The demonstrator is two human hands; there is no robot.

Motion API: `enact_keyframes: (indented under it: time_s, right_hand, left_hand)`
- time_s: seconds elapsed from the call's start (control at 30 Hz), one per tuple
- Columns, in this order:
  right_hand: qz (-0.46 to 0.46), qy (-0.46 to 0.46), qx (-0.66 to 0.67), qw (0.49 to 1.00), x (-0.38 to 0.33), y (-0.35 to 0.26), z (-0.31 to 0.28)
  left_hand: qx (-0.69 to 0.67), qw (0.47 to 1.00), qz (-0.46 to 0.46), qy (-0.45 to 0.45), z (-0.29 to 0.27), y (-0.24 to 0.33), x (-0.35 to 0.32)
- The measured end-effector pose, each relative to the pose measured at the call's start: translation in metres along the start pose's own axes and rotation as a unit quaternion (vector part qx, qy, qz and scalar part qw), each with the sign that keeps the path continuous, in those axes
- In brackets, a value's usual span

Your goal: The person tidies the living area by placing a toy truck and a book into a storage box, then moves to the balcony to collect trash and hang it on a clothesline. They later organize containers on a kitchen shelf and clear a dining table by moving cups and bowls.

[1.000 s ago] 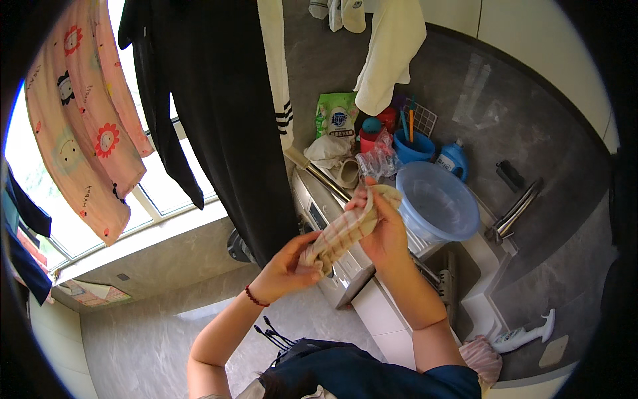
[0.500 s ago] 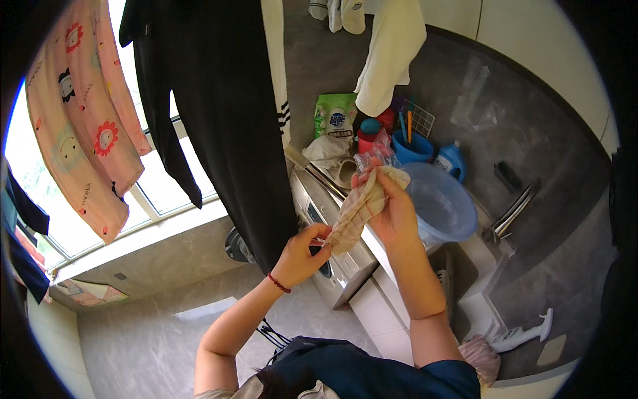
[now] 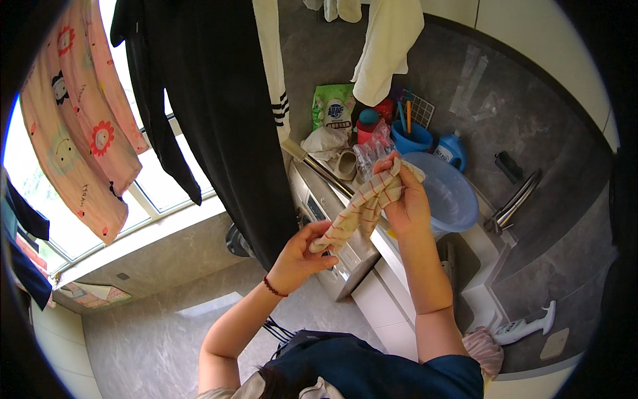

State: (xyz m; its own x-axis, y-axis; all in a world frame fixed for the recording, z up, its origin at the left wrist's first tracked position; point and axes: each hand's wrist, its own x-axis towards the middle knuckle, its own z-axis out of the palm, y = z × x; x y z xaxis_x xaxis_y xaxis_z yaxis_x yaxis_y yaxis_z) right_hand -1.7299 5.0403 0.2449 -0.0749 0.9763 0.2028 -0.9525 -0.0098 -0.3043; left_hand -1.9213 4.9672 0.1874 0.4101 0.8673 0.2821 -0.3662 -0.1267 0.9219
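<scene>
Left hand (image 3: 300, 257) and right hand (image 3: 409, 205) each grip the striped cloth (image 3: 344, 221). It spans between them, partly drawn out, creased, not flat. Blue basin (image 3: 455, 193) stands just beyond the right grip.

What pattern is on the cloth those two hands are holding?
The cloth is cream with thin reddish lines, best seen in the head view.
</scene>
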Motion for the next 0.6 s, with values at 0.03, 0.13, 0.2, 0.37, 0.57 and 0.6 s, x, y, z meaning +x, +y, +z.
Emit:
enact_keyframes:
  time_s: [0.03, 0.13, 0.2, 0.37, 0.57, 0.6]
  right_hand:
    - [-0.008, 0.016, -0.013, 1.000, -0.002, -0.002, 0.004]
    - [0.033, 0.049, -0.081, 0.995, -0.005, -0.004, 0.004]
    - [0.102, 0.077, -0.122, 0.984, -0.011, -0.007, 0.004]
    - [-0.128, 0.039, -0.620, 0.773, -0.013, -0.010, -0.039]
    - [0.028, -0.126, -0.557, 0.820, -0.039, -0.002, 0.005]
    - [0.018, -0.145, -0.527, 0.837, -0.040, 0.000, 0.018]
  left_hand:
    - [0.028, 0.999, -0.023, 0.015, -0.001, 0.002, -0.003]
    - [0.063, 0.993, -0.023, 0.093, -0.015, 0.004, -0.013]
    - [0.023, 0.990, -0.028, 0.139, -0.016, 0.032, -0.014]
    - [0.113, 0.985, -0.016, 0.133, -0.012, 0.069, 0.005]
    - [0.288, 0.954, -0.029, 0.073, -0.028, 0.070, 0.022]
    - [0.288, 0.956, -0.031, 0.040, -0.027, 0.072, 0.029]
